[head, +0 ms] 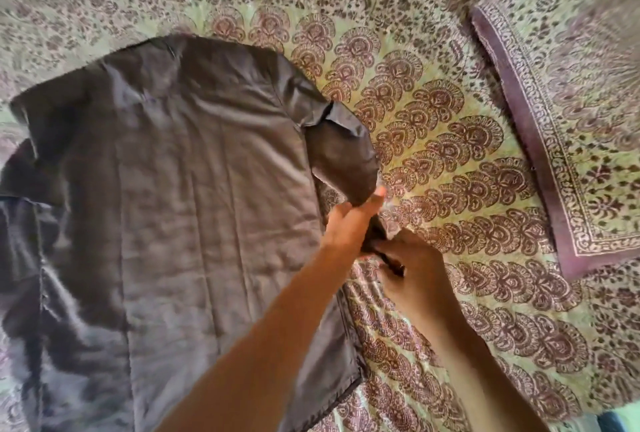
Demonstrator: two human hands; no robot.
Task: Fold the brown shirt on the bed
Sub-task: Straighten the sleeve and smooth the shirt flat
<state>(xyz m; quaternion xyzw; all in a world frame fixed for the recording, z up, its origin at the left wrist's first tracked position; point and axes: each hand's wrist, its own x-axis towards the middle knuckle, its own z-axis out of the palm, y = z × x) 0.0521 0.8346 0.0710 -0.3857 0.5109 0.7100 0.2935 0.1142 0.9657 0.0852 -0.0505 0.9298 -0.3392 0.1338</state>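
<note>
Patterned bedspread (433,140), matching pillow (571,119) right, brown shirt (180,189) spread.

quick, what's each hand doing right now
Left hand: grips the brown shirt by its sleeve end.
Right hand: pinches the same sleeve's cuff.

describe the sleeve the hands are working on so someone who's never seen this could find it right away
A patterned bedspread covers the bed, and a brown shirt lies spread flat on its left part. The sleeve sticks out from the shirt's right edge, below the collar. Unlike the sleeve at the left, its end is held by both the left hand and right hand.
</note>
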